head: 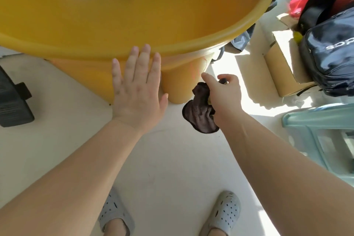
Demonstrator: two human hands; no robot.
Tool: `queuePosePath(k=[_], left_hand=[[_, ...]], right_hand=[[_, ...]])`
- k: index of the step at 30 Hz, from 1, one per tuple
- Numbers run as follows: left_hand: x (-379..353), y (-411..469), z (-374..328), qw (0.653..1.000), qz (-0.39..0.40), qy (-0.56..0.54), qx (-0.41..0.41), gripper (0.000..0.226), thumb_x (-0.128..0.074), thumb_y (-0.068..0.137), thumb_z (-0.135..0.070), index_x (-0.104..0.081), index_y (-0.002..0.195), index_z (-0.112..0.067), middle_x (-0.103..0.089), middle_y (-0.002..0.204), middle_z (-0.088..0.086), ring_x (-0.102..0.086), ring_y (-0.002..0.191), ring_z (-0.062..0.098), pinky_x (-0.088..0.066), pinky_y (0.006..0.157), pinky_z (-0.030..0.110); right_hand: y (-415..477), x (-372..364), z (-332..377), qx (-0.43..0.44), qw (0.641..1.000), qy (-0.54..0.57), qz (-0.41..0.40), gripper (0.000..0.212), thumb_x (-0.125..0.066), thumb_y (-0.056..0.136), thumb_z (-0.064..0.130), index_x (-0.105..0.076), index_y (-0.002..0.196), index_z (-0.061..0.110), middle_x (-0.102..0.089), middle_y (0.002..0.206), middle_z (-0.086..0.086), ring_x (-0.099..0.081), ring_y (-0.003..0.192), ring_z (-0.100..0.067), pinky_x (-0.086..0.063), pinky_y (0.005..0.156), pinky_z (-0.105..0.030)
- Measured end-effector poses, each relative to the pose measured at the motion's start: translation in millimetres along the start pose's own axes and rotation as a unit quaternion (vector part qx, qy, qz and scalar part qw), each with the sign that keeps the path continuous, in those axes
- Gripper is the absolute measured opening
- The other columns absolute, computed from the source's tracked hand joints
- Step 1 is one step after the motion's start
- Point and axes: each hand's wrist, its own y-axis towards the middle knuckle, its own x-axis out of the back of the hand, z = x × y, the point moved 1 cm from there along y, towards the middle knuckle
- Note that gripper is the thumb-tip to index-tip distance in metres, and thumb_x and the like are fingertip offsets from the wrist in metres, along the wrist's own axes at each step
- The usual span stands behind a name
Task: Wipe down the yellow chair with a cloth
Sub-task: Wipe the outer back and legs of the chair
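Your yellow chair (115, 15) is big, smooth and curved like a bowl. Your dark brown cloth (199, 113) is crumpled up. It hangs from your right hand (224, 92), just beside the chair's round leg.

the pale floor (172, 159) carries the yellow chair (115, 15), a cardboard box (283, 67), a green stool (316, 126).

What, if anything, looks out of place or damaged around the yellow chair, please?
Nothing looks spilled or broken. The only oddity is a faint reddish mark on a leg of the yellow chair, just above the right hand, which grips the dark cloth.
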Motion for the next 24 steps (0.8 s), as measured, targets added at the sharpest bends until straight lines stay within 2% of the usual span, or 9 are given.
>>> queuePosePath(k=[3,6,10,12,13,16,19,21,24], left_hand=[[-24,-3,-2,0.999,-0.047,0.022,0.006,0.098,-0.075,0.079,-0.039,-0.027,0.156,-0.002,-0.02,0.166,0.02,-0.015,0.153,0.041,-0.007,0.118,0.068],[-48,-1,4,0.993,-0.106,0.051,-0.015,0.099,-0.071,0.081,-0.041,-0.022,0.158,-0.001,-0.018,0.166,0.022,-0.012,0.153,0.044,-0.001,0.117,0.07],[-62,4,-2,0.98,-0.187,0.06,-0.016,0.095,-0.067,0.083,-0.046,-0.028,0.156,0.001,-0.021,0.164,0.022,-0.015,0.152,0.045,-0.002,0.116,0.071],[-64,6,-8,0.975,-0.209,0.06,-0.031,0.094,-0.066,0.083,-0.047,-0.03,0.155,0.001,-0.022,0.164,0.022,-0.015,0.153,0.045,-0.002,0.116,0.071],[-67,5,-12,0.974,-0.214,0.065,-0.045,0.094,-0.066,0.083,-0.048,-0.029,0.156,0.0,-0.02,0.165,0.021,-0.013,0.153,0.044,0.0,0.116,0.071],[-76,4,-25,0.973,-0.205,0.084,-0.072,0.097,-0.066,0.082,-0.051,-0.026,0.157,-0.004,-0.013,0.168,0.019,-0.005,0.155,0.042,0.004,0.117,0.069],[-80,-1,-41,0.975,-0.195,0.077,-0.08,0.093,-0.064,0.083,-0.053,-0.03,0.157,-0.007,-0.014,0.168,0.018,-0.005,0.155,0.041,0.003,0.117,0.069],[-86,-10,-47,0.98,-0.17,0.065,-0.077,0.091,-0.062,0.081,-0.055,-0.034,0.155,-0.009,-0.016,0.167,0.018,-0.007,0.155,0.04,0.002,0.118,0.067],[-107,-35,-45,0.991,-0.087,0.067,-0.074,0.092,-0.062,0.078,-0.058,-0.039,0.153,-0.01,-0.019,0.167,0.016,-0.008,0.155,0.038,0.001,0.119,0.065]], right_hand=[[15,1,-9,-0.047,0.993,0.102,0.041,0.038,-0.062,0.075,0.037,-0.051,0.105,0.018,-0.058,0.104,-0.005,-0.066,0.1,-0.034,-0.049,0.073,-0.037],[33,-5,-29,-0.044,0.983,0.164,0.066,0.027,-0.048,0.087,0.019,-0.052,0.114,0.02,-0.054,0.107,-0.004,-0.058,0.088,-0.025,-0.047,0.061,-0.032],[59,-19,-72,0.019,0.968,0.226,0.111,0.046,-0.046,0.07,0.006,-0.058,0.109,0.026,-0.06,0.112,-0.021,-0.062,0.08,-0.036,-0.046,0.048,-0.031],[71,-25,-88,0.069,0.974,0.195,0.088,0.045,-0.047,0.078,-0.001,-0.056,0.116,0.023,-0.06,0.106,-0.014,-0.063,0.081,-0.03,-0.048,0.048,-0.027],[77,-27,-95,0.109,0.974,0.187,0.071,0.043,-0.048,0.082,0.0,-0.055,0.117,0.025,-0.061,0.106,-0.011,-0.065,0.086,-0.027,-0.051,0.054,-0.029],[93,-30,-110,0.221,0.953,0.199,0.055,0.04,-0.059,0.079,0.008,-0.053,0.11,0.032,-0.068,0.109,-0.003,-0.071,0.095,-0.024,-0.059,0.073,-0.038],[101,-28,-122,0.28,0.949,0.146,0.004,0.033,-0.069,0.081,0.008,-0.054,0.101,0.029,-0.068,0.101,0.006,-0.067,0.089,-0.014,-0.055,0.07,-0.027],[103,-27,-130,0.287,0.95,0.115,-0.041,0.022,-0.073,0.08,0.01,-0.061,0.093,0.024,-0.067,0.094,0.009,-0.063,0.091,-0.007,-0.046,0.07,-0.018],[113,-33,-144,0.229,0.96,0.146,-0.073,0.015,-0.075,0.079,0.014,-0.071,0.087,0.026,-0.069,0.089,0.014,-0.064,0.089,-0.002,-0.049,0.076,-0.021]])
